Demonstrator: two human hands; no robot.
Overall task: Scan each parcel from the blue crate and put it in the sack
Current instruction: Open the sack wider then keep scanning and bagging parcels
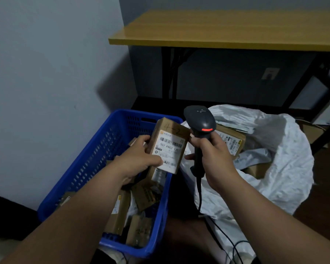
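**Inspector:** Item under check is the small brown cardboard parcel with a white barcode label point(169, 144). It is held tilted above the far right part of the blue perforated plastic crate point(95, 159), label facing the camera, its lower right corner out over the crate's right rim.

**Clerk:** And the hold on it?

**Inspector:** The left hand point(141, 159) grips it from the left, thumb pressed across the lower label, fingertips curled on the left edge. The right hand point(211, 159) is wrapped round the handle of the black handheld barcode scanner point(200, 130), whose head stands just right of the parcel's upper edge with a red bar lit. Its black cable point(215, 225) hangs down between crate and sack.

**Clerk:** Room around it?

**Inspector:** The white crumpled plastic sack point(274, 149) touches the crate's right side, mouth wide open, with brown boxed parcels point(234, 141) inside. More brown cardboard parcels point(133, 202) lie loose in the crate. A grey wall point(46, 63) closes the left. A yellow-topped table on black legs point(227, 29) stands behind, well apart from both hands.
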